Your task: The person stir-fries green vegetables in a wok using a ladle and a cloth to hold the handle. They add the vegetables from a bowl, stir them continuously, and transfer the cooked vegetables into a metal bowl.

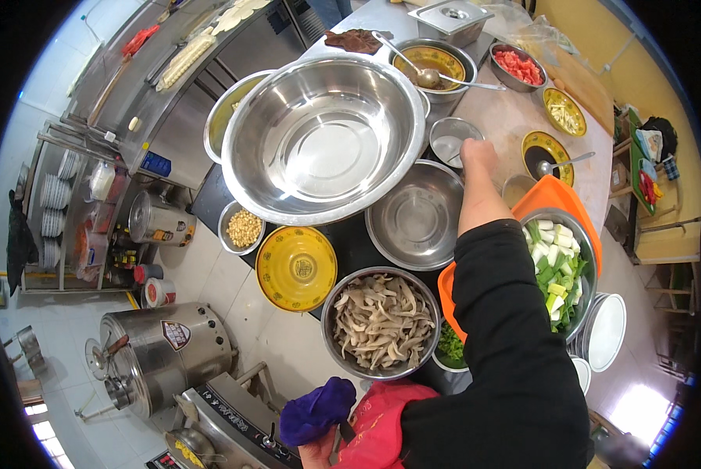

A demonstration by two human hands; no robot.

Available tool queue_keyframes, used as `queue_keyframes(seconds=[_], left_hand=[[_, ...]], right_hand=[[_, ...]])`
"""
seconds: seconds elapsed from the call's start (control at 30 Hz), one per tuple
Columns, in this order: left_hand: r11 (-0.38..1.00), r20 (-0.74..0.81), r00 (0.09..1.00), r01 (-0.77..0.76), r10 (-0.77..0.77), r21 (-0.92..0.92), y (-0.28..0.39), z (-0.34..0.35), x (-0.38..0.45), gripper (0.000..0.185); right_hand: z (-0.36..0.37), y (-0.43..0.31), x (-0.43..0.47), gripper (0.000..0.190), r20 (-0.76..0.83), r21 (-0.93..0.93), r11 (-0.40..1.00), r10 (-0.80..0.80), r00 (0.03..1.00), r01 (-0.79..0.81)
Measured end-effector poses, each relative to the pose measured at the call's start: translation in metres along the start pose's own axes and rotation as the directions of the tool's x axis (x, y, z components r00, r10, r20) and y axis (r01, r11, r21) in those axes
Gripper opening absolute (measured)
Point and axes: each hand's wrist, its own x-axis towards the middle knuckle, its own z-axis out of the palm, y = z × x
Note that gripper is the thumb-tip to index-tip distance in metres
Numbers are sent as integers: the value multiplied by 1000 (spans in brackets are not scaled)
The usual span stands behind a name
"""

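My right arm in a black sleeve stretches across the table. My right hand (478, 155) is curled at the rim of a small bowl (446, 132) with whitish contents. A thin handle shows beside the fingers, but whether they grip it is hidden. Low in the view, my left hand (320, 450) holds a bunched purple cloth (318, 411) beside my red apron (379, 419). Left of my right forearm lies an empty steel bowl (418, 217). Nearer to me, another steel bowl holds torn oyster mushrooms (384, 319). A large empty steel basin (327, 140) rests over other vessels.
Chopped scallions (552, 264) fill a bowl on an orange tray (561, 196) at right. Dark sauce (539, 158) with a ladle, diced tomatoes (518, 67) and a yellow bowl (296, 268) stand around. Peanuts (243, 228) sit left. A steel barrel cooker (168, 354) stands on the floor.
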Motion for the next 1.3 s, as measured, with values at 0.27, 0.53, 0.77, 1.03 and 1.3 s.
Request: queue_keyframes(seconds=[0.27,0.53,0.77,1.03,1.3], left_hand=[[999,-60,998,-24,21,-35,-3,-3,-5,68],[1000,16,1000,5,-5,-9,7,34,3,68],[998,-89,995,53,-55,-23,-1,-4,9,65],[992,-26,999,42,-46,-121,1,-20,2,61],[999,89,996,-30,31,-19,-3,-56,-12,64]], right_hand=[[56,10,22,27,73,300,938,158,985,-173],[36,1,23,33,279,774,430,426,861,-464],[29,8,29,34,359,874,151,437,825,-461],[6,12,11,22,397,904,-43,453,798,-425],[-50,-14,-18,25,250,963,8,356,901,-270]])
